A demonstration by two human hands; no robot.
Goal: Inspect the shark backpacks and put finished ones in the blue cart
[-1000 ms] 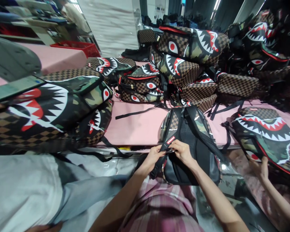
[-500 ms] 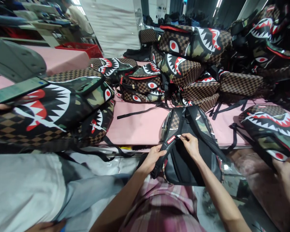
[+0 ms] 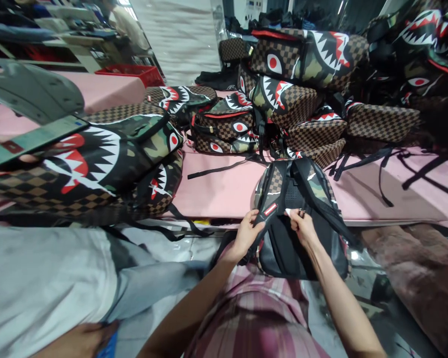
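A backpack (image 3: 294, 248) leans against the table edge before me, its black padded back and straps facing me. My left hand (image 3: 247, 232) is closed on its left shoulder strap (image 3: 262, 217), thumb on top. A small red-and-white label (image 3: 271, 209) sits on that strap, just above the thumb. Over the middle of the back panel, my right hand (image 3: 301, 224) is closed in a pinch. A small white piece (image 3: 287, 212) shows at its fingertips, apart from the label; what else the fingers hold is too small to tell.
Several shark-mouth backpacks (image 3: 276, 107) are piled on the pink table (image 3: 216, 191). At left, a person in a light shirt (image 3: 45, 278) sits close, near a large backpack (image 3: 97, 159) and a phone (image 3: 33, 139). Another person's legs (image 3: 406, 258) are at right. Loose straps trail over the table.
My right hand has moved from beside the label to slightly right and lower, away from the strap. The backpack at far right and the other person's hand on it have left the view.
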